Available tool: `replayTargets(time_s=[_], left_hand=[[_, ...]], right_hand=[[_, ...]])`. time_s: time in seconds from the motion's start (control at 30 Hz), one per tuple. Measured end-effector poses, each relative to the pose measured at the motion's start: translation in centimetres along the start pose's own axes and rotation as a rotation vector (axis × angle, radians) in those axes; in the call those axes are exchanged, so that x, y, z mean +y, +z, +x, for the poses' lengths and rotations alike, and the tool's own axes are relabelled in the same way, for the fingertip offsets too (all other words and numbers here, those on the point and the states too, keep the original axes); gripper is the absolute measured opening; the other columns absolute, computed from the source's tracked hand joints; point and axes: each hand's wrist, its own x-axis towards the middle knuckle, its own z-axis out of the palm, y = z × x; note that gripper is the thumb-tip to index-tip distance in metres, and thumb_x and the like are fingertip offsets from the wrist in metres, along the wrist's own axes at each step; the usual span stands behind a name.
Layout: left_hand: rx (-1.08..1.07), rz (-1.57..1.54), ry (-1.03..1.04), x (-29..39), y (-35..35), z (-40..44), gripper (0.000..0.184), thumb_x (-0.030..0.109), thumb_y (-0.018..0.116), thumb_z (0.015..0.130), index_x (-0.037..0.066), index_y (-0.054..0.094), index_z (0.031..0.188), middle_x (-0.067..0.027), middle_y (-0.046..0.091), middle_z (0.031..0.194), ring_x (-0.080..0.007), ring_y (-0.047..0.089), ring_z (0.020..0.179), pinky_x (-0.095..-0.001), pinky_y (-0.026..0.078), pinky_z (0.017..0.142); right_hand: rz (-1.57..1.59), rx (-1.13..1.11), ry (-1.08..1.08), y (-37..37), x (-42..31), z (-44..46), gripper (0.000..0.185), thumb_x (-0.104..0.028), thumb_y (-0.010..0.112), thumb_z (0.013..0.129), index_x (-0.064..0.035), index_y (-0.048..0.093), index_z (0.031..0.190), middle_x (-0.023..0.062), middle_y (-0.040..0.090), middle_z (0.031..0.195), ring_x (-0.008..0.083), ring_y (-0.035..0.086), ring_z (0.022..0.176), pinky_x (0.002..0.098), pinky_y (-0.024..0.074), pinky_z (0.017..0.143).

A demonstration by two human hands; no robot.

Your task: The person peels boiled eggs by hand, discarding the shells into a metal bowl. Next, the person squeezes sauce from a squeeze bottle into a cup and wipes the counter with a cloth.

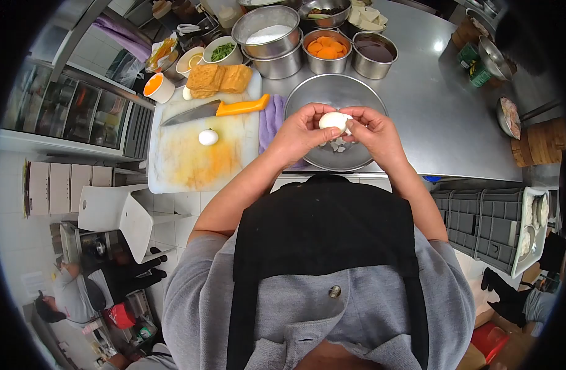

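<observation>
Over a wide steel bowl [364, 92], my left hand [302, 131] grips a white boiled egg [332, 121] between thumb and fingers. My right hand [376, 132] is closed on the egg's right side, its thumb pressed where a bit of shell seems to stand off. Broken eggshell pieces [338, 146] lie in the bowl under both hands. To the left, a smooth white egg [208, 137] rests on the stained cutting board [172, 176]. Behind that egg lies a knife [243, 105] with a yellow handle, its blade pointing left.
Fried tofu blocks [218, 80] sit at the board's back. A purple cloth [271, 122] is between board and bowl. Steel pots hold sliced carrots [326, 47], a white substance [267, 35] and dark liquid [375, 48]. A grey crate [480, 222] stands right; other people are at the sides.
</observation>
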Motion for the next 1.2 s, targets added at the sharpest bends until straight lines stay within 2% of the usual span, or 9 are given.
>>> replayTargets(time_s=[0.17, 0.23, 0.37, 0.43, 0.53, 0.7, 0.77, 1.1, 1.2], left_hand=[[-0.059, -0.229, -0.091, 1.0, 0.0, -0.4, 0.044, 0.014, 0.066, 0.09, 0.003, 0.048, 0.129, -0.0081, 0.062, 0.111, -0.0132, 0.06, 0.098, -0.0269, 0.052, 0.081], [-0.07, -0.264, -0.109, 0.4, -0.1, -0.3, 0.043, 0.014, 0.065, 0.091, 0.004, 0.047, 0.128, -0.0088, 0.061, 0.112, -0.0142, 0.06, 0.098, -0.0279, 0.052, 0.082], [-0.035, -0.42, -0.222, 1.0, 0.3, -0.6, 0.035, 0.014, 0.06, 0.094, 0.003, 0.047, 0.124, -0.0109, 0.058, 0.116, -0.0174, 0.059, 0.107, -0.0311, 0.053, 0.089], [-0.002, -0.456, -0.247, 0.8, 0.5, -0.6, 0.034, 0.015, 0.061, 0.094, 0.002, 0.047, 0.122, -0.0111, 0.058, 0.116, -0.0176, 0.06, 0.106, -0.0316, 0.053, 0.089], [0.038, -0.528, -0.272, 0.1, 0.7, -0.4, 0.034, 0.017, 0.063, 0.092, 0.002, 0.046, 0.118, -0.0123, 0.058, 0.113, -0.0187, 0.061, 0.101, -0.033, 0.054, 0.089], [0.048, -0.535, -0.27, -0.2, 1.3, -0.4, 0.035, 0.02, 0.067, 0.09, 0.002, 0.046, 0.112, -0.0131, 0.057, 0.109, -0.0197, 0.062, 0.096, -0.0347, 0.054, 0.087], [0.078, -0.444, -0.28, -0.1, 1.5, -0.5, 0.031, 0.024, 0.063, 0.093, 0.002, 0.05, 0.11, -0.0113, 0.058, 0.11, -0.0189, 0.061, 0.099, -0.0343, 0.052, 0.091], [0.044, -0.447, -0.272, -0.2, 1.2, -0.4, 0.026, 0.019, 0.06, 0.094, 0.001, 0.05, 0.11, -0.0137, 0.058, 0.112, -0.0221, 0.062, 0.102, -0.0372, 0.053, 0.09], [0.028, -0.454, -0.262, 0.3, 1.3, -0.4, 0.026, 0.016, 0.059, 0.094, -0.001, 0.048, 0.11, -0.0154, 0.059, 0.109, -0.023, 0.064, 0.097, -0.0344, 0.056, 0.083]], right_hand=[[0.013, 0.008, 0.023, -0.5, -0.1, -0.1, 0.025, -0.005, 0.055, 0.093, -0.0003, 0.06, 0.117, 0.0069, 0.065, 0.102, 0.011, 0.063, 0.088, 0.0257, 0.056, 0.074], [-0.011, 0.027, -0.019, -0.6, 0.1, 0.0, 0.022, -0.004, 0.056, 0.091, 0.0028, 0.061, 0.111, 0.0077, 0.065, 0.096, 0.0114, 0.063, 0.081, 0.023, 0.0547, 0.072], [-0.057, 0.051, -0.007, -1.3, 0.6, 0.2, 0.023, -0.003, 0.059, 0.088, -0.0003, 0.062, 0.111, 0.0077, 0.064, 0.099, 0.0128, 0.062, 0.085, 0.0258, 0.0541, 0.077], [-0.361, 0.091, -0.201, -1.2, 0.7, -0.1, 0.029, -0.004, 0.062, 0.086, -0.0031, 0.06, 0.115, 0.006, 0.061, 0.109, 0.0164, 0.06, 0.1, 0.0301, 0.0501, 0.087], [-0.542, 0.103, -0.369, 0.1, 0.1, -0.8, 0.033, -0.011, 0.068, 0.08, -0.0058, 0.062, 0.112, 0.0104, 0.06, 0.11, 0.0213, 0.061, 0.097, 0.0334, 0.0494, 0.086], [-0.579, 0.098, -0.3, 1.6, -0.5, -1.5, 0.034, -0.013, 0.07, 0.079, -0.0044, 0.062, 0.111, 0.0117, 0.062, 0.108, 0.0239, 0.062, 0.094, 0.0335, 0.0506, 0.08], [-0.624, 0.092, -0.306, 1.6, -0.5, -1.5, 0.034, -0.012, 0.069, 0.079, -0.004, 0.062, 0.111, 0.0109, 0.062, 0.106, 0.024, 0.062, 0.095, 0.0338, 0.0516, 0.077], [-0.535, 0.059, -0.295, 0.8, -0.6, -1.6, 0.035, -0.007, 0.067, 0.079, -0.004, 0.062, 0.114, 0.0097, 0.062, 0.105, 0.0213, 0.062, 0.095, 0.0319, 0.053, 0.081], [-0.443, 0.029, -0.234, 0.4, -0.7, -1.5, 0.032, -0.006, 0.067, 0.08, -0.0023, 0.063, 0.112, 0.0081, 0.061, 0.106, 0.0181, 0.062, 0.096, 0.0311, 0.0526, 0.082]])
